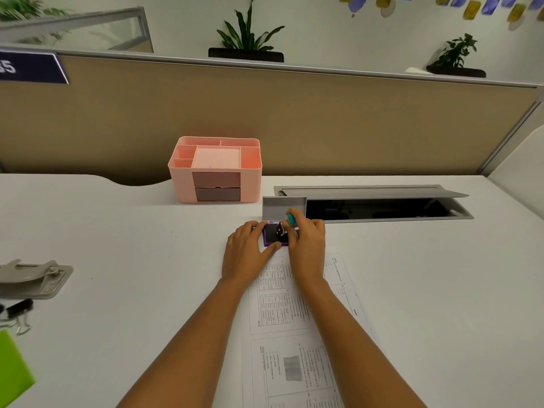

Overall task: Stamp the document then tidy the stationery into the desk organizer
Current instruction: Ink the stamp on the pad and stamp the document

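Observation:
A printed document [294, 334] lies on the white desk under my forearms. At its far end sits an open purple ink pad [270, 235] with its grey lid [282, 209] raised. My left hand [247, 251] steadies the pad's left and front edges. My right hand [306, 245] grips a teal-handled stamp [291, 220], whose dark lower end rests on the pad. The pink desk organizer [216, 169], with open top compartments and two grey drawers, stands farther back to the left.
A grey hole punch [32, 278], a black binder clip [17, 309] and a green pad [11, 369] lie at the left edge. An open cable tray [382, 209] is sunk into the desk on the right. A tan partition [265, 119] rises behind.

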`<action>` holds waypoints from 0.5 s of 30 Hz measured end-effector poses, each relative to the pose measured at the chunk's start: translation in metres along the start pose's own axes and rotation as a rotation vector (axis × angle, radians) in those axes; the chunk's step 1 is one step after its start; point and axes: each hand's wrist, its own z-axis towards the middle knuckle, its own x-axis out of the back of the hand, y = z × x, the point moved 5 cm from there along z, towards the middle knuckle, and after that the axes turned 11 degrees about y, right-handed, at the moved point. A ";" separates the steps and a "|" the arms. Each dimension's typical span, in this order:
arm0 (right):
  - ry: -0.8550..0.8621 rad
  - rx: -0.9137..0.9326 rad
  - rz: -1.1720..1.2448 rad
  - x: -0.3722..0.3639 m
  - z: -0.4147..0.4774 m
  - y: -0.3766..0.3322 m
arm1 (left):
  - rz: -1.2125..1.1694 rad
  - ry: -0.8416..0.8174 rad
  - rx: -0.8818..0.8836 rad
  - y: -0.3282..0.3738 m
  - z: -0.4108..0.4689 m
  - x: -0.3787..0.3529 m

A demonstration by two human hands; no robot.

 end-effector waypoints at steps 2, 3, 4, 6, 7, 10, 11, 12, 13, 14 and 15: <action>-0.022 -0.001 -0.024 -0.001 0.011 -0.007 | 0.008 0.000 -0.007 0.001 0.000 0.001; -0.027 -0.005 -0.035 -0.002 0.015 -0.011 | 0.013 0.001 -0.012 0.002 0.001 0.001; -0.035 -0.013 -0.048 -0.004 0.018 -0.014 | 0.019 0.003 -0.016 0.002 0.001 0.002; -0.048 -0.046 -0.064 -0.008 0.020 -0.017 | 0.030 0.003 -0.019 0.002 0.000 0.002; -0.043 -0.068 -0.060 -0.009 0.020 -0.016 | 0.031 0.002 -0.015 0.002 0.000 0.002; -0.020 -0.151 -0.031 -0.008 0.018 -0.010 | 0.026 0.004 -0.015 0.003 0.000 0.002; -0.017 -0.186 0.009 -0.006 0.018 -0.007 | 0.022 0.004 -0.018 0.003 -0.001 0.002; -0.006 -0.235 0.078 -0.003 0.020 -0.004 | 0.017 0.004 -0.020 0.002 -0.001 0.002; 0.023 -0.315 0.177 0.001 0.023 0.001 | 0.012 0.001 -0.018 0.002 -0.001 0.002; 0.065 -0.446 0.298 0.007 0.025 0.007 | 0.008 -0.003 -0.016 0.002 -0.002 0.002; 0.103 -0.622 0.444 0.011 0.027 0.015 | 0.004 -0.006 -0.014 0.002 -0.002 0.002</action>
